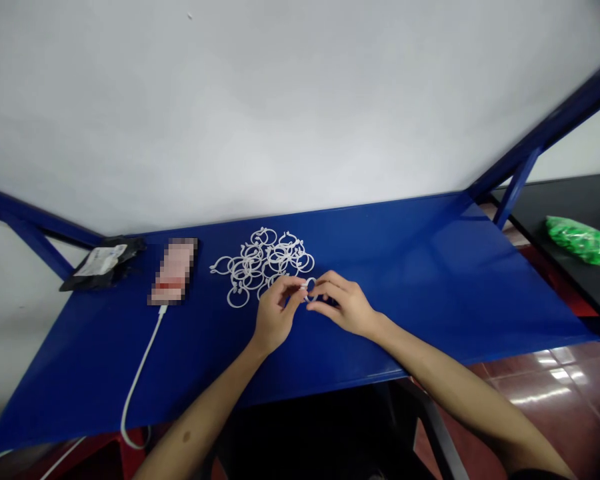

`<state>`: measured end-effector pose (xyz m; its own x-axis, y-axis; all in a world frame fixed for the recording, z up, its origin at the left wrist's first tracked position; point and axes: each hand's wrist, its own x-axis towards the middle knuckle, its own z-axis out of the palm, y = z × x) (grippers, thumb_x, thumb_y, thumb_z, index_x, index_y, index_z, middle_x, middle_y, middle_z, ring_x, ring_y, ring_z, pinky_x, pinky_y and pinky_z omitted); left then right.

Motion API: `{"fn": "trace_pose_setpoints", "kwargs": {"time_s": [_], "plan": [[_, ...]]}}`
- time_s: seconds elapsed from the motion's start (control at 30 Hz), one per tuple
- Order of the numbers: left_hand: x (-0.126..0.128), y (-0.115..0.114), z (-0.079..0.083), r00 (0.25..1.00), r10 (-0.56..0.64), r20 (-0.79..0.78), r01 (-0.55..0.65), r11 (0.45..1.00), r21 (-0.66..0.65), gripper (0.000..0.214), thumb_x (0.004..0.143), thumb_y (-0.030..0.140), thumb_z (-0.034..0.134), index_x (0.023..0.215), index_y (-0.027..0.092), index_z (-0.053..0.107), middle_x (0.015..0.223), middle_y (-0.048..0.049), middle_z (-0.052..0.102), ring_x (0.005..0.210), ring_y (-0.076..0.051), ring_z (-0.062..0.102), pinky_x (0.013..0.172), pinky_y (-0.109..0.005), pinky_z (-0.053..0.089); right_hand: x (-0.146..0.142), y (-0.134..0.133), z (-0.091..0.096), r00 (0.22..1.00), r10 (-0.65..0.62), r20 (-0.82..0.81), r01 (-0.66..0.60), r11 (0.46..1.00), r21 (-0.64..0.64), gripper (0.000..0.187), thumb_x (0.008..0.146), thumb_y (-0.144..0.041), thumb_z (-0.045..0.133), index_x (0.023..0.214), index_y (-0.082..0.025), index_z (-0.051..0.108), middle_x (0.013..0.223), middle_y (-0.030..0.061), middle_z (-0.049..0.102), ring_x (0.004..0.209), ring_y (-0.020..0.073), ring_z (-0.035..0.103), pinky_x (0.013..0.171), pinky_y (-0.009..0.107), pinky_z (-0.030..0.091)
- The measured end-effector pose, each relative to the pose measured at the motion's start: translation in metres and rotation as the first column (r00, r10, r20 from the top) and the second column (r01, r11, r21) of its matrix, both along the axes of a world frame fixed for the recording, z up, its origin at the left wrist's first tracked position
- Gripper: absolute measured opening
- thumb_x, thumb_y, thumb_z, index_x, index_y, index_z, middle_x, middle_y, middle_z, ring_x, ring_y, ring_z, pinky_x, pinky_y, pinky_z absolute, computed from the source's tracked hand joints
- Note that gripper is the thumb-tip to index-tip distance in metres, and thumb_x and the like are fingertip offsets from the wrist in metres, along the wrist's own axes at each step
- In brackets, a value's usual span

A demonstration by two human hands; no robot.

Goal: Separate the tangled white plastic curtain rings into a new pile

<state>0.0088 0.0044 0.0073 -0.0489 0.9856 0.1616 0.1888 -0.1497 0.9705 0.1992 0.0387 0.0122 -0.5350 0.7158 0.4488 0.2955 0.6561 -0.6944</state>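
A pile of several white plastic rings (263, 263) lies on the blue table (430, 280) near its back edge. Just in front of the pile, my left hand (276, 313) and my right hand (343, 303) meet and both pinch one small white ring (310, 288) between their fingertips, a little above the tabletop. Both hands are closed on that ring. The ring is partly covered by my fingers.
A phone (174, 270) lies left of the pile with a white cable (139, 373) running off the front edge. A black packet (103, 262) sits at the far left. Blue frame struts rise at both sides. A green bag (580, 240) lies on a dark surface at the right.
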Motion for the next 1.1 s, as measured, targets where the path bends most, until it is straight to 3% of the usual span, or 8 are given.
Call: {"fn": "trace_pose_setpoints", "kwargs": {"time_s": [0.1, 0.2, 0.33, 0.63, 0.83, 0.93, 1.0, 1.1], "plan": [[-0.004, 0.002, 0.005, 0.99, -0.047, 0.13, 0.054, 0.997, -0.054, 0.021, 0.088, 0.038, 0.07, 0.099, 0.021, 0.067, 0.085, -0.0013, 0.072, 0.073, -0.013, 0.07, 0.071, -0.027, 0.058, 0.0, 0.0, 0.003, 0.988, -0.133, -0.083, 0.129, 0.99, -0.056, 0.023, 0.097, -0.035, 0.061, 0.115, -0.022, 0.06, 0.114, 0.0094, 0.063, 0.08, 0.0134, 0.063, 0.071, 0.029, 0.055], [-0.007, 0.004, 0.007, 0.977, -0.11, 0.182, 0.125, 0.989, -0.074, 0.024, 0.087, 0.041, 0.072, 0.097, 0.019, 0.068, 0.078, -0.0016, 0.071, 0.071, -0.014, 0.069, 0.069, -0.026, 0.057, -0.001, -0.001, 0.004, 0.989, -0.105, -0.108, 0.087, 0.984, -0.154, 0.028, 0.097, -0.032, 0.061, 0.123, -0.022, 0.056, 0.106, 0.0062, 0.069, 0.074, 0.0124, 0.065, 0.066, 0.027, 0.055], [-0.009, 0.004, 0.004, 0.973, -0.123, 0.196, 0.139, 0.988, -0.07, 0.025, 0.085, 0.043, 0.073, 0.094, 0.02, 0.07, 0.077, -0.0011, 0.069, 0.068, -0.013, 0.067, 0.066, -0.025, 0.055, -0.004, -0.006, 0.004, 0.991, -0.05, -0.127, 0.023, 0.979, -0.203, 0.016, 0.1, -0.028, 0.056, 0.113, -0.021, 0.062, 0.084, 0.0012, 0.071, 0.069, 0.0122, 0.066, 0.065, 0.025, 0.054], [-0.011, 0.003, -0.001, 0.997, -0.065, 0.041, 0.065, 0.998, -0.007, 0.016, 0.085, 0.037, 0.075, 0.087, 0.022, 0.069, 0.077, 0.0007, 0.067, 0.072, -0.013, 0.065, 0.068, -0.024, 0.053, 0.0, -0.008, 0.006, 0.988, 0.091, -0.129, -0.116, 0.972, -0.206, 0.015, 0.102, -0.026, 0.051, 0.103, -0.019, 0.065, 0.089, 0.0037, 0.071, 0.066, 0.0111, 0.066, 0.062, 0.024, 0.054], [-0.014, 0.002, -0.002, 0.993, -0.077, -0.089, 0.083, 0.994, 0.069, 0.016, 0.089, 0.038, 0.07, 0.093, 0.023, 0.067, 0.077, 0.0008, 0.066, 0.071, -0.014, 0.064, 0.068, -0.026, 0.052, 0.001, -0.007, 0.006, 0.985, 0.16, -0.059, -0.164, 0.983, -0.084, 0.014, 0.102, -0.024, 0.051, 0.106, -0.019, 0.063, 0.095, 0.006, 0.073, 0.078, 0.0137, 0.069, 0.071, 0.027, 0.056], [-0.018, 0.008, 0.003, 0.959, 0.032, -0.283, 0.019, 0.984, 0.176, 0.024, 0.086, 0.036, 0.073, 0.105, 0.024, 0.065, 0.086, -0.0001, 0.068, 0.079, -0.016, 0.064, 0.075, -0.03, 0.052, 0.002, 0.0, 0.006, 0.998, 0.057, 0.028, -0.057, 0.998, -0.011, 0.015, 0.102, -0.023, 0.05, 0.108, -0.02, 0.063, 0.101, 0.0058, 0.073, 0.088, 0.0159, 0.069, 0.078, 0.03, 0.056], [-0.022, 0.013, 0.005, 0.891, 0.152, -0.428, -0.023, 0.956, 0.291, 0.03, 0.086, 0.033, 0.074, 0.112, 0.023, 0.062, 0.092, -0.0017, 0.069, 0.087, -0.019, 0.062, 0.08, -0.033, 0.052, 0.008, 0.009, 0.004, 0.992, -0.101, 0.082, 0.099, 0.995, 0.031, 0.018, 0.103, -0.025, 0.049, 0.109, -0.021, 0.065, 0.106, 0.0071, 0.07, 0.095, 0.0174, 0.068, 0.081, 0.031, 0.056], [-0.026, 0.018, 0.002, 0.764, 0.29, -0.576, -0.026, 0.907, 0.421, 0.025, 0.089, 0.027, 0.069, 0.113, 0.022, 0.061, 0.098, -0.0046, 0.069, 0.097, -0.023, 0.059, 0.088, -0.04, 0.05, 0.026, 0.027, -0.004, 0.901, -0.39, 0.191, 0.376, 0.921, 0.106, 0.022, 0.103, -0.029, 0.049, 0.108, -0.021, 0.069, 0.103, 0.0086, 0.066, 0.089, 0.0192, 0.066, 0.076, 0.033, 0.056]]}}
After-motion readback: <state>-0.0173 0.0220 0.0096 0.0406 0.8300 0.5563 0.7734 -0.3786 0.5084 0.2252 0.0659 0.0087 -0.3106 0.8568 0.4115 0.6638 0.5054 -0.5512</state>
